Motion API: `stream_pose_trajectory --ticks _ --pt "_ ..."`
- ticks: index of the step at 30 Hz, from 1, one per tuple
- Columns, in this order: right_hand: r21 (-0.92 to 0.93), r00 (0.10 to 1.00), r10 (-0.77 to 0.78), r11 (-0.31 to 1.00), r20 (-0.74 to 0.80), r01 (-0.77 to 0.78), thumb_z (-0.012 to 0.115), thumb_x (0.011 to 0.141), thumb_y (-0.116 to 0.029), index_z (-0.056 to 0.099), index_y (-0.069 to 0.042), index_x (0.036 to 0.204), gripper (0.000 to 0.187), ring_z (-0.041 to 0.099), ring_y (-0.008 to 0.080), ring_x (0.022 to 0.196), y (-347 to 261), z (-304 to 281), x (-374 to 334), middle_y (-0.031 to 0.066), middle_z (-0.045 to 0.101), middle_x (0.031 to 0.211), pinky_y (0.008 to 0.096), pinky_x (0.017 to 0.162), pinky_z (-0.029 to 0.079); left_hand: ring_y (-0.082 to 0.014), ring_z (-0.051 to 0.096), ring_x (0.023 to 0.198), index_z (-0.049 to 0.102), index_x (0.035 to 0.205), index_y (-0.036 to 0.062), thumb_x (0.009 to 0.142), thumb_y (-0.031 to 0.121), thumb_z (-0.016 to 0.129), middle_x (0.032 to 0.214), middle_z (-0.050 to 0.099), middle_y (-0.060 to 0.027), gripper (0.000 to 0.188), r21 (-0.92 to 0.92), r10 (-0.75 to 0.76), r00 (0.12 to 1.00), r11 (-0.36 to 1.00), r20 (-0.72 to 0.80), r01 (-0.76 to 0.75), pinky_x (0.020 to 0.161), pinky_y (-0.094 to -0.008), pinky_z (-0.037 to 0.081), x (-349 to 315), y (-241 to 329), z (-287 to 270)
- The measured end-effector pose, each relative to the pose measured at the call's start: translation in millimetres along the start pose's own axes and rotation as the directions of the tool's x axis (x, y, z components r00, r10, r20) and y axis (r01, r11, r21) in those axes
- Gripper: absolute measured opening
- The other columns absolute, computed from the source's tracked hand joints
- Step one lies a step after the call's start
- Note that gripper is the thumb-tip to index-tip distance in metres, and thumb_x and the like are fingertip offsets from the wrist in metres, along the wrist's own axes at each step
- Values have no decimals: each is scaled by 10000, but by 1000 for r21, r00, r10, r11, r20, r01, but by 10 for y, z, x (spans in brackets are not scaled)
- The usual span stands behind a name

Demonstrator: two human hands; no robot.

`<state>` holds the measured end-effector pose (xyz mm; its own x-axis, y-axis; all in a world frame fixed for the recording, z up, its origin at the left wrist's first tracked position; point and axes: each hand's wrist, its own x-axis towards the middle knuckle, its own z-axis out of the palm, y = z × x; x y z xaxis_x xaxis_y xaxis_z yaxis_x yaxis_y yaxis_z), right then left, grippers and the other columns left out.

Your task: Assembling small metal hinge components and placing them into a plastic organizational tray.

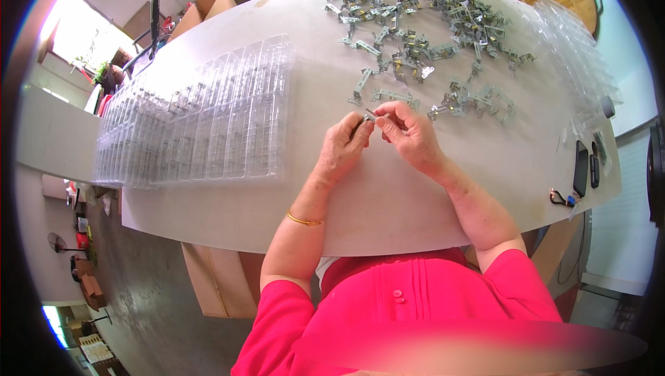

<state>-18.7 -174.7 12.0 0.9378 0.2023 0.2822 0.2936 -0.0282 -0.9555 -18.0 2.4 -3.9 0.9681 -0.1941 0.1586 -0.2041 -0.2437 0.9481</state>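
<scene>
Small Metal Part (370, 117) Pinched in Two Hands

Fingertips nearly closed, left hand (342, 143) and right hand (415, 140) grip it over the desk (388, 220), near scattered metal brackets (478, 21). Leftward, clear compartmented trays (283, 102) hold greyish pieces, blurred by glare.

Daylight is flooding from a window (86, 33) beyond the left of the table (391, 217), burning out to white. Glare is veiling the clear trays (267, 102) on the table's left; metal parts (427, 71) across its far half are glinting. Fisheye distortion is bowing the table's edges, and a smeared blur is covering the red shirt (388, 307) below it.
</scene>
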Motion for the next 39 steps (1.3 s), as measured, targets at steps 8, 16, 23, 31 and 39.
stream_pose_trajectory --ticks 8,16,23,31,39 --pt "-264 966 -257 934 -36 239 667 917 -58 660 -79 989 75 502 79 757 23 -23 28 5 551 887 250 640 453 -67 498 605 602 872 23 994 225 597 663 568 -3 236 52 11 999 999 43 -14 537 -242 403 -17 61 7" --pt "93 987 85 993 -135 -73 643 967 -149 637 -67 960 83 495 53 668 78 -59 60 -45 566 753 226 595 419 -71 416 460 590 889 53 1026 295 519 658 534 -7 287 -536 -266 959 798 95 274 412 -205 281 6 157 -99" --pt "-74 992 113 990 -52 -117 652 964 -157 650 -58 938 102 445 21 621 3 -30 17 -69 540 700 221 548 390 -71 441 481 599 884 61 1021 330 534 673 545 -4 308 -603 -247 959 748 137 278 419 -204 291 16 88 -106" --pt "-105 994 90 990 -66 -96 655 959 -155 645 -43 937 115 431 21 618 11 -33 27 -66 540 689 228 545 386 -65 436 497 600 887 54 1023 315 534 657 538 3 301 -544 -242 959 789 148 283 436 -207 296 11 70 -113" --pt "-231 996 74 969 -42 -82 639 963 -138 635 -39 974 100 462 49 611 23 -81 20 -36 568 694 235 569 418 -51 439 523 608 868 52 1025 280 535 648 521 22 286 -349 -170 974 912 151 214 456 -200 317 -11 148 -81"
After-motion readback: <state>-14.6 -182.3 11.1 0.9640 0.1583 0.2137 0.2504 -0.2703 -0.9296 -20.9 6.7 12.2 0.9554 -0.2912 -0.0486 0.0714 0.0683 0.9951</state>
